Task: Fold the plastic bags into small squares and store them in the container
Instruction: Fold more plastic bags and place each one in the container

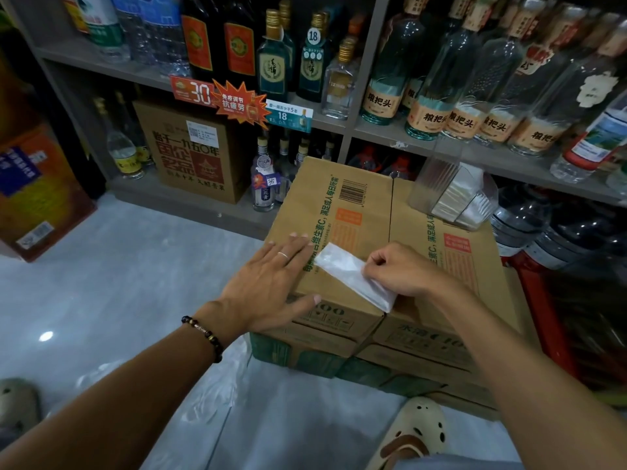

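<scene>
— Where's the bag she's working on?

— On top of the cardboard box (342, 212), near its front edge. The plastic bag (353, 276) is already down to a narrow white strip, lying slantwise across the seam between the two lid flaps, its near end reaching the box's front edge.

— And the hands?

— The right hand (403, 269) has its fingers curled, pinching the right-hand side of the strip between thumb and fingertips. The left hand (271, 283) lies flat on the box lid just left of the strip, fingers straight and spread, the fingertips close to the strip's far end. I can't tell whether they touch it. There's a thin ring on one finger and a beaded bracelet (203, 334) on that wrist.

— The container?

— At the far right corner of the same box: a clear plastic container (437, 178), tipped, with a stack of folded bags (458, 201) pressed against it. Well apart from the hands.

— Anything else around?

— Loose clear plastic (224, 378) lies on the pale floor in front of the box, to the left. A cream clog (417, 432) shows at the near edge. Behind the box, grey shelves (356, 89) full of bottles, with orange price tags (217, 96) hanging off the shelf edge, and a printed brown carton (190, 150) on the bottom shelf to the left.
</scene>
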Demonstrator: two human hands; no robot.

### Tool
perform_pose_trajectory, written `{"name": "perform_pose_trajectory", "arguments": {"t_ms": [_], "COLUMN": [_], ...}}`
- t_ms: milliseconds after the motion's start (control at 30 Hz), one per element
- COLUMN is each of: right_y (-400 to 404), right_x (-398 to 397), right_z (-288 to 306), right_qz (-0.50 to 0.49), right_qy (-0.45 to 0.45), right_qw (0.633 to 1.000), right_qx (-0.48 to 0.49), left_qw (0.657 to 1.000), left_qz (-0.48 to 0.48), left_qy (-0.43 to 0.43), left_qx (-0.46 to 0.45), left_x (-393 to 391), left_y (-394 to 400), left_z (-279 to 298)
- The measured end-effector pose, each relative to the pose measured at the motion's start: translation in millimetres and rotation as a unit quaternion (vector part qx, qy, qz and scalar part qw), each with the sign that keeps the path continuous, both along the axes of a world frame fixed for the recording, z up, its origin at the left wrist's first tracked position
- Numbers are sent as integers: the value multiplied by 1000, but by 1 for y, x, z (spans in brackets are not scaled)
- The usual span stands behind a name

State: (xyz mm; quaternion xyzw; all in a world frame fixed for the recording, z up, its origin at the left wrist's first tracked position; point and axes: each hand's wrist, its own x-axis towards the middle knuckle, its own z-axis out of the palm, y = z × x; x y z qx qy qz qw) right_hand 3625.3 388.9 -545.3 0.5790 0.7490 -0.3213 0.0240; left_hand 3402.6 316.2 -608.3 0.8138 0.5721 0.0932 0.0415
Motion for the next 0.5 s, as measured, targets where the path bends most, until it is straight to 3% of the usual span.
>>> {"name": "perform_pose_trajectory", "arguments": {"t_ms": [233, 367, 433, 500], "right_y": [-2, -10, -19, -35], "right_x": [-3, 10, 18, 24], "right_z": [1, 9, 11, 6], "right_qz": [28, -5, 38, 118], "right_qy": [-38, 31, 17, -29], "right_qw": [997, 981, 964, 957], "right_qx": [55, 190, 263, 263], "left_qw": [995, 994, 995, 995], "left_qz": [-55, -42, -34, -30], "left_qy": [72, 82, 80, 79], "left_qx": [-50, -54, -57, -61], "left_x": [29, 31, 33, 33], "left_y": [12, 10, 10, 10], "left_z": [0, -1, 0, 0]}}
